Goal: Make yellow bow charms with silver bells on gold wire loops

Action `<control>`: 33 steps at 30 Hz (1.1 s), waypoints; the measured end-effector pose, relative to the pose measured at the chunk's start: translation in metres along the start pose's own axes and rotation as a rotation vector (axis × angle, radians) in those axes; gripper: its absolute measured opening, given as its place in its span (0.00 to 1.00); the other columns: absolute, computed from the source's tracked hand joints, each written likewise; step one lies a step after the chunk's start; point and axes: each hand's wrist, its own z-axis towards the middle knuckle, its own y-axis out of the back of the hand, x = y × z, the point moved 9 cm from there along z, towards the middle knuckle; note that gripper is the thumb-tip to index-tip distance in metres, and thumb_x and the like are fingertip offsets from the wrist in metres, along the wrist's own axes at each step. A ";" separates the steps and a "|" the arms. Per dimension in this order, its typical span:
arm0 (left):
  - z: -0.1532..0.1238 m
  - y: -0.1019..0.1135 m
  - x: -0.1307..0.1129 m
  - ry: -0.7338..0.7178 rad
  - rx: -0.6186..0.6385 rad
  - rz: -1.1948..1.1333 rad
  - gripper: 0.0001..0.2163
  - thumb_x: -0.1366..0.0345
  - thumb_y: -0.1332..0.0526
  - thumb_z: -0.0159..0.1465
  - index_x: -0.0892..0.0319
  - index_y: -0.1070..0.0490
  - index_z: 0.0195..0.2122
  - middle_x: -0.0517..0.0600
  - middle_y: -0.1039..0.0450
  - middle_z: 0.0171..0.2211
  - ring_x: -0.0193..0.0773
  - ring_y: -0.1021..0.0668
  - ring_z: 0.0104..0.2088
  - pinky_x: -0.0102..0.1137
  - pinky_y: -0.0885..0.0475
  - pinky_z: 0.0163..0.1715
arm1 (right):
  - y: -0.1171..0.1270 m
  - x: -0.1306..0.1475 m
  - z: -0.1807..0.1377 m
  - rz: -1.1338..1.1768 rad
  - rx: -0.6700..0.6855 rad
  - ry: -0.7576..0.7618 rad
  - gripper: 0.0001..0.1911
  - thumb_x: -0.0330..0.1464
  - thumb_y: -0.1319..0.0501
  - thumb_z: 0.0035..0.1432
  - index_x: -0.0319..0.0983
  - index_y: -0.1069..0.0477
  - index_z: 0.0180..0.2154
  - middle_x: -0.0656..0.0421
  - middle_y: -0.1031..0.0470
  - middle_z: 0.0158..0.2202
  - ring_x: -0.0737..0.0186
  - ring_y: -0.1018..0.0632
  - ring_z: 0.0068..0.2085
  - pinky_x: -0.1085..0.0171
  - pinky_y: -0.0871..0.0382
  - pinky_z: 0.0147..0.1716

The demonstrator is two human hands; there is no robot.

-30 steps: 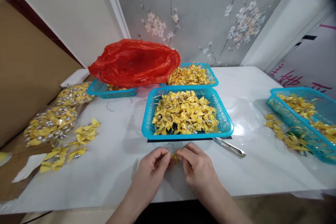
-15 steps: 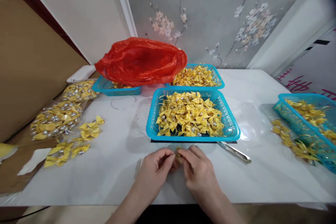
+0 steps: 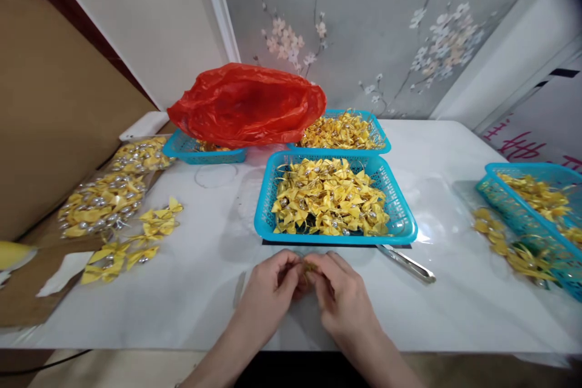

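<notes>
My left hand (image 3: 268, 291) and my right hand (image 3: 339, 294) meet at the near edge of the white table (image 3: 213, 291), fingertips pinched together on one small yellow ribbon bow (image 3: 309, 267) that is mostly hidden between them. Just beyond them stands a blue basket (image 3: 400, 221) heaped with yellow bows that carry silver beads. A metal tool (image 3: 406, 263), perhaps tweezers, lies to the right of my right hand, its tip under the basket's front corner.
A red plastic bag (image 3: 248, 103) lies over a blue basket (image 3: 182, 148) at the back left; another full basket (image 3: 343, 130) stands behind the middle one. Loose bows (image 3: 131, 239) and clear packs of bows (image 3: 102, 203) lie left. A fourth basket (image 3: 531, 206) is right.
Both hands stay pinched on the bow, the fingers working slightly closer together. The view has shifted a little; nothing else on the table moved.
</notes>
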 end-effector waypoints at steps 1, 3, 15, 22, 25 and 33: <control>0.000 -0.001 -0.001 -0.001 0.003 -0.002 0.08 0.66 0.42 0.61 0.57 0.30 0.24 0.46 0.28 0.22 0.39 0.26 0.25 0.31 0.31 0.28 | 0.000 0.000 0.001 0.024 0.002 -0.006 0.12 0.27 0.48 0.63 0.41 0.27 0.38 0.58 0.27 0.30 0.61 0.26 0.31 0.65 0.33 0.30; -0.002 -0.001 -0.002 0.006 0.004 -0.021 0.08 0.68 0.41 0.60 0.58 0.30 0.23 0.45 0.29 0.21 0.38 0.27 0.25 0.31 0.32 0.28 | 0.003 -0.002 0.004 0.069 -0.002 -0.022 0.11 0.28 0.47 0.64 0.41 0.27 0.33 0.60 0.27 0.27 0.63 0.26 0.29 0.67 0.33 0.27; -0.008 -0.006 0.011 0.228 0.018 -0.465 0.13 0.59 0.33 0.56 0.60 0.34 0.24 0.45 0.32 0.24 0.31 0.33 0.25 0.25 0.37 0.25 | 0.013 -0.022 0.001 0.186 -0.057 -0.168 0.09 0.32 0.43 0.61 0.39 0.29 0.28 0.59 0.29 0.27 0.64 0.27 0.27 0.70 0.36 0.21; -0.013 -0.012 0.022 0.333 0.035 -0.670 0.16 0.60 0.30 0.53 0.59 0.38 0.26 0.44 0.33 0.27 0.28 0.32 0.25 0.23 0.35 0.25 | 0.020 -0.036 -0.003 0.234 -0.080 -0.231 0.06 0.32 0.40 0.57 0.39 0.31 0.28 0.57 0.29 0.30 0.62 0.28 0.30 0.68 0.37 0.24; -0.017 -0.014 0.023 0.337 0.036 -0.683 0.16 0.60 0.31 0.55 0.59 0.39 0.26 0.44 0.33 0.27 0.28 0.32 0.25 0.23 0.36 0.25 | 0.023 -0.037 -0.007 0.305 -0.105 -0.279 0.08 0.34 0.40 0.58 0.39 0.32 0.28 0.57 0.30 0.31 0.62 0.29 0.31 0.67 0.36 0.25; -0.032 -0.020 0.014 0.314 0.109 -0.583 0.14 0.58 0.35 0.61 0.59 0.37 0.27 0.42 0.35 0.23 0.29 0.35 0.23 0.24 0.39 0.23 | 0.024 -0.035 -0.007 0.590 -0.130 -0.419 0.15 0.42 0.43 0.63 0.39 0.36 0.28 0.61 0.32 0.27 0.72 0.38 0.21 0.71 0.43 0.17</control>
